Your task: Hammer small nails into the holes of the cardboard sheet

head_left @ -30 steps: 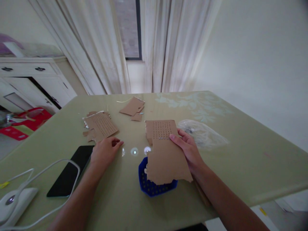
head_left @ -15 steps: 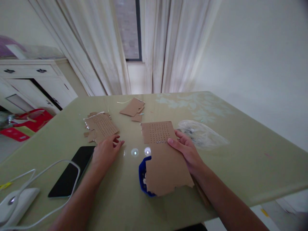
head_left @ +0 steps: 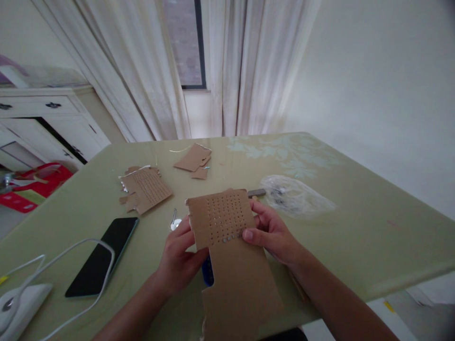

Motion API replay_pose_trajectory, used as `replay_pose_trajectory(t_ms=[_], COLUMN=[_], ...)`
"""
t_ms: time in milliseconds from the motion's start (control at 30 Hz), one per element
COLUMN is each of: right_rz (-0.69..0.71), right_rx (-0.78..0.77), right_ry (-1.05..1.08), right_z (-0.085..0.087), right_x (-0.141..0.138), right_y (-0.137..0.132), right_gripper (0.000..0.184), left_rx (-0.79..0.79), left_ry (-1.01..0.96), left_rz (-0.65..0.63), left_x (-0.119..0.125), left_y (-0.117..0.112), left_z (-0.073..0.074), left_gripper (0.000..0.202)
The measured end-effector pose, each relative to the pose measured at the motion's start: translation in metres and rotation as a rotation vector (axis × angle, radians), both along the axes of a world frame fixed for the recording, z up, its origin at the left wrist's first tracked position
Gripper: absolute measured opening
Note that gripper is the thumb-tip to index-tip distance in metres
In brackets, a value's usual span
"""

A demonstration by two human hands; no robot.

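A torn piece of brown cardboard (head_left: 238,279) is tilted up in front of me, with a grid of small punched holes in its upper part. Several small grey metal heads sit in the lowest row of holes. My right hand (head_left: 273,232) grips its right edge, thumb on the front face and fingers behind. At the left edge is my left hand (head_left: 181,258), closed around the board with its fingertips hidden behind it. Partly covered by the cardboard is a blue container (head_left: 208,271). A thin metal piece (head_left: 174,216) shows just beyond my left hand.
A second punched cardboard piece (head_left: 147,189) and cardboard scraps (head_left: 195,158) lie farther back. To the right is a clear plastic bag (head_left: 298,196), with a grey bar (head_left: 256,192) beside it. A phone (head_left: 103,255) and a white cable (head_left: 111,270) lie at left.
My left hand has moved right from the table to the cardboard's left edge. The cardboard has come nearer and lower, covering more of the blue container.
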State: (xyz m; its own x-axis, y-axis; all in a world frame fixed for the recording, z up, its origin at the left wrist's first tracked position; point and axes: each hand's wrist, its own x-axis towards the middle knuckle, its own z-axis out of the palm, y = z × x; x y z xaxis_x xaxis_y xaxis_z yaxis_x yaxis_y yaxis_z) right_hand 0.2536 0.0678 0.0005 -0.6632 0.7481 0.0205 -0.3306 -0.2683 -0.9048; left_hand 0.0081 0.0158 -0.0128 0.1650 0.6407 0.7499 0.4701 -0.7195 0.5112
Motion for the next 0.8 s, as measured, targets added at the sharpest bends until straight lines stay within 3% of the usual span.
replay_pose_trajectory(t_ms=[133, 433, 800], right_rz=[0.006, 0.04, 0.066], right_rx=[-0.005, -0.002, -0.003], right_ry=[0.005, -0.006, -0.06], right_z=[0.0, 0.003, 0.003], right_x=[0.0, 0.002, 0.005], right_y=[0.0, 0.0, 0.0], right_gripper=[0.061, 0.055, 0.054], left_rx=[0.015, 0.07, 0.098], left_ry=[0.014, 0.016, 0.037], left_rz=[0.027, 0.038, 0.088], left_x=[0.002, 0.005, 0.01], left_y=[-0.003, -0.009, -0.017], left_z=[-0.001, 0.0, 0.004], left_gripper=[0.014, 0.033, 0.032])
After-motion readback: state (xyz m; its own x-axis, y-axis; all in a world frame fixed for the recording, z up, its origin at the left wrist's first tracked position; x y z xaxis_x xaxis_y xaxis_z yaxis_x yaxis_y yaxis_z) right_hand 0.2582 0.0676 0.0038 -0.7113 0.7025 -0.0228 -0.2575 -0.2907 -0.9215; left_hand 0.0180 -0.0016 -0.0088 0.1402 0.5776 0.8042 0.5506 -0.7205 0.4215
